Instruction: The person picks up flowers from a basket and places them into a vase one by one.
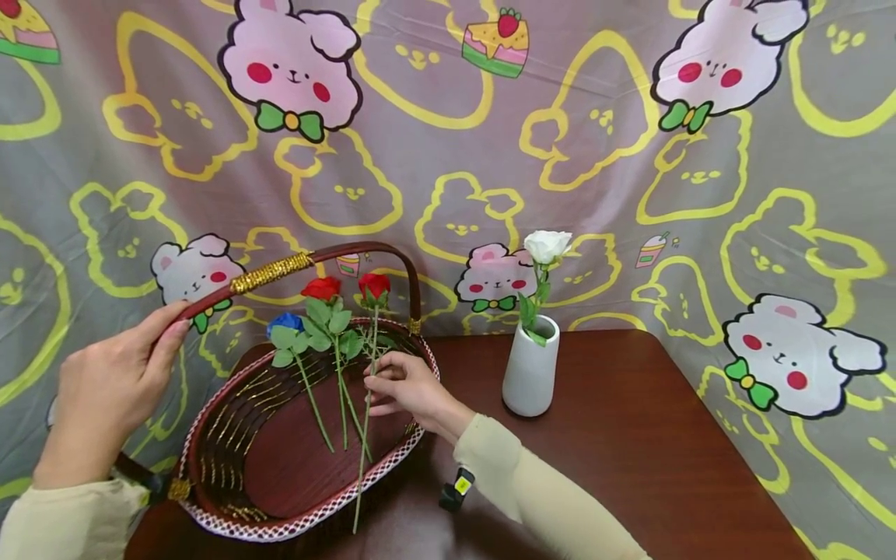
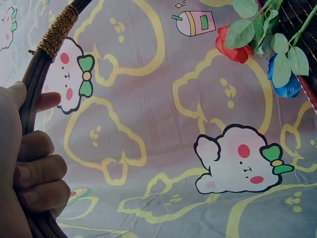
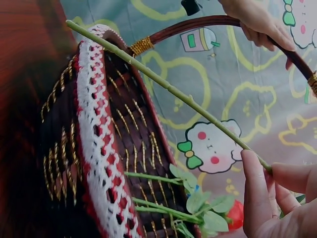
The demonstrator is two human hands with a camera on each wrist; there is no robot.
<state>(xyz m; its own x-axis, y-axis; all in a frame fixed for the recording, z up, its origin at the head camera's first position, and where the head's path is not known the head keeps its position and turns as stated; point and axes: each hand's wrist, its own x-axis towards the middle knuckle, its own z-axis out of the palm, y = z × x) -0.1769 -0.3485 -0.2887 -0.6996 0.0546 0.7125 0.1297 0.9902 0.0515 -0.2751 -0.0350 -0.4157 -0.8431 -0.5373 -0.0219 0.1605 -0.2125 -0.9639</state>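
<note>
My left hand [image 1: 112, 389] grips the brown basket handle [image 1: 378, 250] beside its gold-wrapped middle; in the left wrist view its fingers curl round the handle. Over the dark woven basket [image 1: 210, 519], my right hand [image 1: 413, 389] pinches the long green stem of a red rose [image 1: 374, 288] between thumb and fingers. The bare stem end slants down across the basket's near rim. Another red rose [image 1: 322, 289] and a blue rose [image 1: 284, 323] lean at the basket's far side, stems pointing inward. Some leaves overlap there, so the exact number of stems is hard to tell.
To the right of the basket stands a white vase [image 1: 530, 381] holding a white rose [image 1: 548, 247]. The brown table [image 1: 630, 435] ends at a patterned cloth [image 1: 434, 163] behind. A lacy white trim [image 3: 99, 163] runs round the basket's rim.
</note>
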